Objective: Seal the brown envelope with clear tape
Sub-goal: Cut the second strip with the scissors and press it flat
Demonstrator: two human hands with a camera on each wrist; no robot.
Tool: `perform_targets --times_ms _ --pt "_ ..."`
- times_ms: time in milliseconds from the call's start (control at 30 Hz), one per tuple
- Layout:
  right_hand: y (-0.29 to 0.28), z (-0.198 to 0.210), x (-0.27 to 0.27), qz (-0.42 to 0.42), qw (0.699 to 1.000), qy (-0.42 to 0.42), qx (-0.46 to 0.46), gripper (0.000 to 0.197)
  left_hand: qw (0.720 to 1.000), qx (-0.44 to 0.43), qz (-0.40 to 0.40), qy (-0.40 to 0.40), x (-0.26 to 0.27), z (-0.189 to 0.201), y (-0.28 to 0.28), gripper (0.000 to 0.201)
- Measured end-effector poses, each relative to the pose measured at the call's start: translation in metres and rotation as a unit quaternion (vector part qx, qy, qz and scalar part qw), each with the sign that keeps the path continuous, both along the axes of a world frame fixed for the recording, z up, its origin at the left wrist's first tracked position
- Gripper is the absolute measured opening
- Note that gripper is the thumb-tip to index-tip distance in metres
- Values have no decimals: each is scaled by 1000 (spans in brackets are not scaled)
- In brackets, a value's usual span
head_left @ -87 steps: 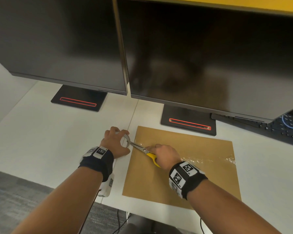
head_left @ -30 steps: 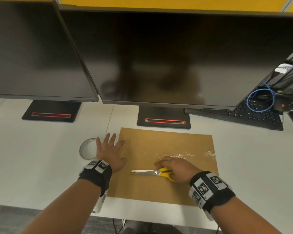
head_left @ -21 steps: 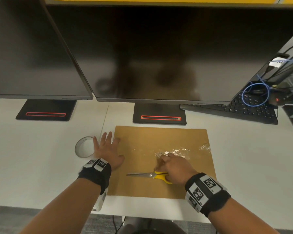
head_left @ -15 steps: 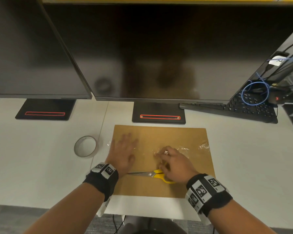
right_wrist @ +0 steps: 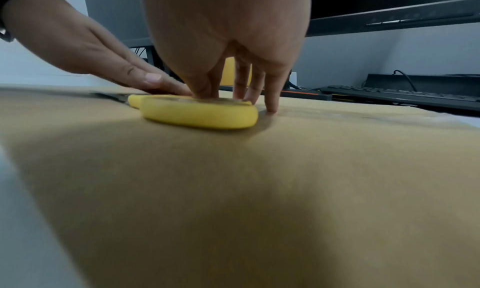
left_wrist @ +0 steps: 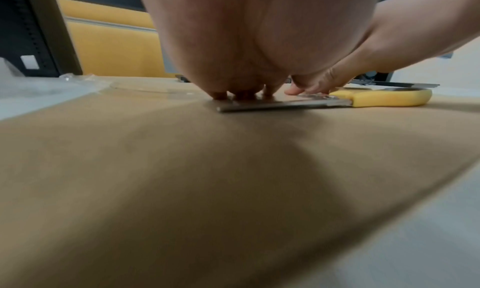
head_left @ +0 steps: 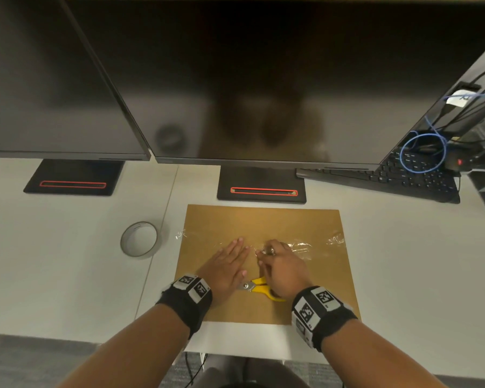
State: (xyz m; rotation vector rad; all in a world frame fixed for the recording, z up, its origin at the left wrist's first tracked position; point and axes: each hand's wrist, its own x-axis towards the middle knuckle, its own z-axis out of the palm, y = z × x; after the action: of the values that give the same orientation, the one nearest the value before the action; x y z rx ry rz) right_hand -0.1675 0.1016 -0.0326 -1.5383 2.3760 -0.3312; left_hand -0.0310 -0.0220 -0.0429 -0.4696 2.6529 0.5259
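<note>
The brown envelope (head_left: 263, 219) lies flat on the white desk. A strip of clear tape (head_left: 303, 246) runs across it, wrinkled at the right end. My left hand (head_left: 235, 253) lies flat on the envelope, straight fingers pressing the left half of the strip. My right hand (head_left: 266, 249) stands beside it with its fingertips down on the tape. Yellow-handled scissors (head_left: 261, 285) lie shut on the envelope under both hands. In the left wrist view, the left fingertips (left_wrist: 244, 94) sit just behind the scissors' blade (left_wrist: 272, 105). The scissors' handle (right_wrist: 200, 113) fronts the right fingertips (right_wrist: 271, 107).
The tape roll (head_left: 139, 239) sits on the desk left of the envelope. Two dark monitors on black stands (head_left: 261, 189) loom close behind. A black keyboard (head_left: 389, 177) and a blue cable loop (head_left: 422, 152) are at the back right. The desk's front edge (head_left: 235, 348) is near my wrists.
My left hand let go of the tape roll and slid right onto the envelope. My right hand put the scissors down and moved up to the tape strip.
</note>
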Motion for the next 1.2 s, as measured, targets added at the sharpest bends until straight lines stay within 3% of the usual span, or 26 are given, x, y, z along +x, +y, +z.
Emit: perform_targets --times_ms 67,167,267,467,567,700,933,1200 --pt "1 0 2 -10 1000 5 -1 18 999 -13 45 1 1 -2 2 82" --pt "1 0 4 -16 1000 16 -2 18 987 -52 148 -22 4 -4 -5 69" --pt "-1 3 3 -20 1000 13 7 21 970 -60 232 -40 8 0 -15 68" --pt "-1 4 3 -11 999 -3 38 31 961 -89 253 -63 15 -4 -22 79" --pt "0 3 3 -20 999 -2 25 27 961 -89 254 -58 13 -4 -23 81" --pt "-1 2 3 -33 999 -8 17 20 960 -88 263 -33 13 -4 -22 81" --pt "1 7 1 -26 999 -31 22 31 948 -75 310 6 6 0 -29 81" --pt "4 -2 -2 -32 998 -34 -31 21 908 7 409 88 -2 23 -47 55"
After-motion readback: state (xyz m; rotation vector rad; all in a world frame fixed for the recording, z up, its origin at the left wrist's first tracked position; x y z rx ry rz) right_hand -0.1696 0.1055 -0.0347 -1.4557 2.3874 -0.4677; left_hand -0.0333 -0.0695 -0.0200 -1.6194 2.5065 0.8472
